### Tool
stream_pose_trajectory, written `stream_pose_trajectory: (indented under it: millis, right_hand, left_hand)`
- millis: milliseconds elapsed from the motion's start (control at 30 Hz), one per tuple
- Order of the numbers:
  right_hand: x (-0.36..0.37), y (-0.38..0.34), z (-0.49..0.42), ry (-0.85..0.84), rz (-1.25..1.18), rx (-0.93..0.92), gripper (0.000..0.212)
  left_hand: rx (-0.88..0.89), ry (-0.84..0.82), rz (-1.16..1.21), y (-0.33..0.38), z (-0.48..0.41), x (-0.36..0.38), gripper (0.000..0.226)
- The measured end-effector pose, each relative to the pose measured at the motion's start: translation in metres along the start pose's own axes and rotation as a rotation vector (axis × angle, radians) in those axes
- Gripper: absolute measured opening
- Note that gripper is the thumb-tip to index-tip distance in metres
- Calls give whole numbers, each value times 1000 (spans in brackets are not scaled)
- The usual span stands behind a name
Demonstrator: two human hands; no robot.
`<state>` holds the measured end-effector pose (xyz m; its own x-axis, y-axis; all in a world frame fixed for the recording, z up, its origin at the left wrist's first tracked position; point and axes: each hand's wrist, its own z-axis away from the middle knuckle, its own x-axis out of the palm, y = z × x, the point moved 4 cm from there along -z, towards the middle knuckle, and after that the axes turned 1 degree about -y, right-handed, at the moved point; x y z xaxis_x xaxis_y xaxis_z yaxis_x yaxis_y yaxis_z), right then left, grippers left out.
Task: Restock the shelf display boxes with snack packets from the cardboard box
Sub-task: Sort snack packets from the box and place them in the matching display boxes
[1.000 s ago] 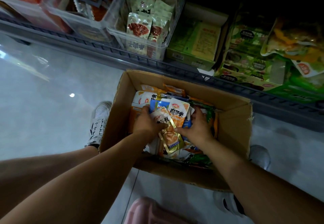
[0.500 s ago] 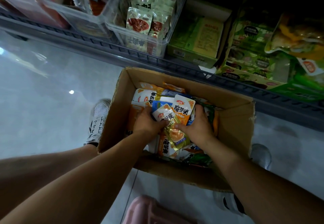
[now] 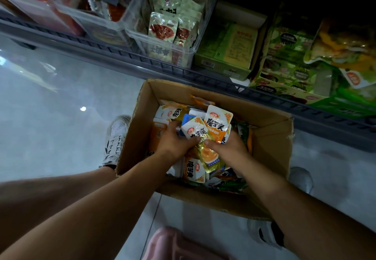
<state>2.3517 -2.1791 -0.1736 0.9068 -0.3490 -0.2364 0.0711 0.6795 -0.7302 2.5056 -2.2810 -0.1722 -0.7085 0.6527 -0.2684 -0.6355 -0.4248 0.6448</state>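
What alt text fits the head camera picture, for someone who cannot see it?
Seen from above, a person's left hand and right hand grip orange-and-white snack packets inside an open cardboard box on the floor. Behind it, a shelf holds clear bins and green display boxes.

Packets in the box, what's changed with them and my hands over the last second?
The left hand and right hand have drawn closer together, bunching the packets tighter and lifting them slightly, so the top one stands higher in the box. Both hands keep their grip on the bunch. The box and the shelf are as before.
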Motion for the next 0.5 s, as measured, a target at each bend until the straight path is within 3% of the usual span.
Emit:
stream_pose_trajectory:
  millis: [67, 100, 233, 500]
  right_hand:
    - [-9, -4, 4, 11, -50, 15, 36]
    - [-13, -8, 8, 11, -78, 26, 35]
    - [-31, -13, 20, 13, -134, 47, 45]
    - [-58, -41, 45, 41, -317, -72, 38]
  left_hand:
    - [18, 25, -53, 4, 2, -3, 122]
    - [12, 1, -44, 7, 3, -3, 125]
    - [-15, -144, 155, 16, 19, -1, 63]
    - [79, -249, 201, 35, 49, -6, 65]
